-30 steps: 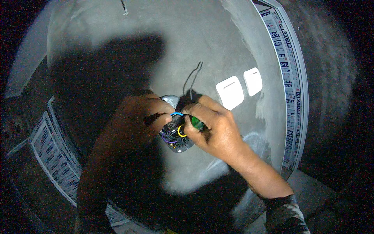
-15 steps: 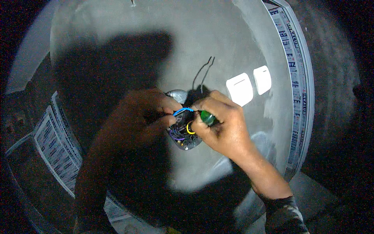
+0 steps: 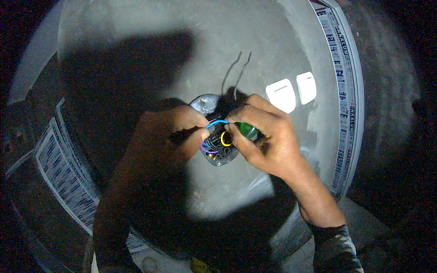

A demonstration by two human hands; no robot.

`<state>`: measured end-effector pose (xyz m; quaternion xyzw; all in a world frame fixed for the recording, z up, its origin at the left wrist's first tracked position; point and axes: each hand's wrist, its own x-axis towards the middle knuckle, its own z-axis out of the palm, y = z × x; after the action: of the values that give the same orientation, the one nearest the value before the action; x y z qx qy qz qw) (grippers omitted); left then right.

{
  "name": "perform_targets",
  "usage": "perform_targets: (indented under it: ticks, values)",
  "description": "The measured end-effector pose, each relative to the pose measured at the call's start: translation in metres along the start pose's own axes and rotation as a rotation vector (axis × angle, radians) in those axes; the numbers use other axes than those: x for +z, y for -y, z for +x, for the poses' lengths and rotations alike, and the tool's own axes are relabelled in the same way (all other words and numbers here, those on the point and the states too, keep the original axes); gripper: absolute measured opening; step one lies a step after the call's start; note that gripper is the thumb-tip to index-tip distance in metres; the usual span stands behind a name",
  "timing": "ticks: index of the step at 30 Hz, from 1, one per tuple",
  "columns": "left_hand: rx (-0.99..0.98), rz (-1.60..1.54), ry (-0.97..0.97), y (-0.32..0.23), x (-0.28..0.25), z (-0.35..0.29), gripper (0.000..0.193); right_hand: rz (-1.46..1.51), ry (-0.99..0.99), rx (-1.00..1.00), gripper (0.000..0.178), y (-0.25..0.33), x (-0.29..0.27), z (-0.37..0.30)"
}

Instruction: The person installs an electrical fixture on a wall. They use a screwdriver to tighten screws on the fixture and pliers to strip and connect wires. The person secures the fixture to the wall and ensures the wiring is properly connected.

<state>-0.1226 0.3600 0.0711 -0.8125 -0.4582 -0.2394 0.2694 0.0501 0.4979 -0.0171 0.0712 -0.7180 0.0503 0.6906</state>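
Note:
A rounded dark electrical fitting (image 3: 221,157) sits in the grey wall, with a blue wire (image 3: 217,122), a yellow wire (image 3: 223,139) and a purple wire (image 3: 208,151) looping out of it. The blue wire arches between my two hands. My left hand (image 3: 170,132), in shadow, pinches its left part between thumb and forefinger. My right hand (image 3: 264,136) is closed round a green-handled screwdriver (image 3: 248,131), whose shaft is mostly hidden. The fingertips of that hand meet the blue wire's right end. A silvery metal part (image 3: 205,103) shows at the fitting's upper left.
Two white wall plates (image 3: 281,95) (image 3: 306,88) sit right of my right hand. Thin dark strands (image 3: 242,75) stick up above the fitting. Frames covered in printed film line the right (image 3: 348,100) and lower left (image 3: 68,173). Something yellow (image 3: 200,266) lies at the bottom edge.
The fitting shows slightly higher and more openly between my hands. My right hand has shifted a little right with the screwdriver, and the blue wire's arch is more exposed.

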Motion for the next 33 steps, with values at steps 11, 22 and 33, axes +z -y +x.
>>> perform_targets:
  ticks: [11, 22, 33]
  values:
    - [-0.223, -0.426, 0.069, -0.006, 0.002, -0.005, 0.021, -0.075, -0.069, -0.016, 0.011, 0.004, 0.009, -0.007]
    - [-0.171, -0.179, -0.086, -0.008, 0.013, -0.001, 0.013, -0.088, -0.156, 0.103, 0.014, 0.007, 0.017, -0.006]
    - [0.011, 0.049, 0.036, -0.002, 0.019, 0.027, 0.011, 0.098, -0.040, 0.306, 0.012, 0.004, 0.012, -0.002]
